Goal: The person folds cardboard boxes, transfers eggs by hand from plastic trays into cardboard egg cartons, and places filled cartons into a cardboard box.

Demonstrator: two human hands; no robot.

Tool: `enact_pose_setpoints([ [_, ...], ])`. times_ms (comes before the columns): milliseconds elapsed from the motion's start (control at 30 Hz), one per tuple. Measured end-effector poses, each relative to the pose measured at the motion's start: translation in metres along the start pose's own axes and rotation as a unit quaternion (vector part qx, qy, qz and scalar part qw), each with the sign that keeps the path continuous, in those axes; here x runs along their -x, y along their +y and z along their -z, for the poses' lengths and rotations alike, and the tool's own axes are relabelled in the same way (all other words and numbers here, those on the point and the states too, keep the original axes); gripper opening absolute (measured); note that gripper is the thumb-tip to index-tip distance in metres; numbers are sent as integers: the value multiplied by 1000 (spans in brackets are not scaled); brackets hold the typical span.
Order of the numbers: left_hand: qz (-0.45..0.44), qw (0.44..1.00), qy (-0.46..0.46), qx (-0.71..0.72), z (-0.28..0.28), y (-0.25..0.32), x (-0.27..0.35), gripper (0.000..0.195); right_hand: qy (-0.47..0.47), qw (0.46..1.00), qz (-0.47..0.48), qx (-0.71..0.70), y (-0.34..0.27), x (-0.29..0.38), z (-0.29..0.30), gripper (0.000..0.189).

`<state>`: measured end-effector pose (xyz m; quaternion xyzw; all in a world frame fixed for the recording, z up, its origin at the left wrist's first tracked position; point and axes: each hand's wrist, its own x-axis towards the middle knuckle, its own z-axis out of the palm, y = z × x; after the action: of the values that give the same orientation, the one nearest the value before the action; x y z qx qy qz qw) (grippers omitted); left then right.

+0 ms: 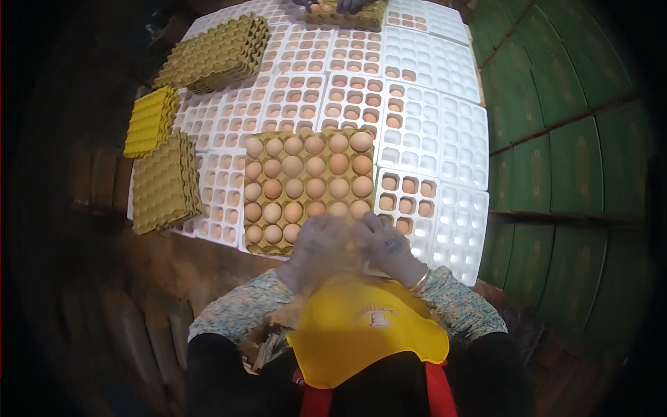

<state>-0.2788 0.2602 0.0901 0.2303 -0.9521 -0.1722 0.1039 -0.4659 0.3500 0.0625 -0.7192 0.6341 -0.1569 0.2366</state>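
A brown pulp egg tray (305, 221) full of light brown eggs (315, 167) rests on white foam trays in front of me. My left hand (320, 242), in a pale glove, is over the tray's near right part and covers some of its eggs. Close beside it, my right hand (384, 244), gloved too, bends its fingers at the tray's right edge. What either hand has under its fingers is hidden. To the right of my right hand is a white foam tray (433, 229) with eggs in its far cells and bare cells nearer me.
Stacked pulp trays (213, 54) stand far left, a yellow tray stack (150, 121) and another brown stack (162, 185) nearer. Across the table, another person's gloved hands (333, 6) work over a pulp tray (344, 21). Green panels (578, 172) line the right side.
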Motion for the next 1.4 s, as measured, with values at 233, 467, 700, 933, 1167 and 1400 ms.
enact_pose_setpoints([
  [233,250,745,52,617,20,-63,3,32,209,762,-237,-565,18,2,35,36],
  [467,62,995,-19,-79,-35,-37,-25,32,101,992,77,19,-14,5,-6,31],
  [700,27,996,77,-25,41,-53,-49,28,91,984,-95,-123,-20,-33,47,30],
  [933,154,982,-59,-92,23,-35,-65,24,89,991,-58,-76,6,-29,19,41],
  [1167,206,904,92,364,43,-88,-37,34,155,966,-204,36,6,-62,1,54],
  [1400,192,773,147,587,3,-38,-42,52,298,849,-222,-375,85,-23,19,53],
])
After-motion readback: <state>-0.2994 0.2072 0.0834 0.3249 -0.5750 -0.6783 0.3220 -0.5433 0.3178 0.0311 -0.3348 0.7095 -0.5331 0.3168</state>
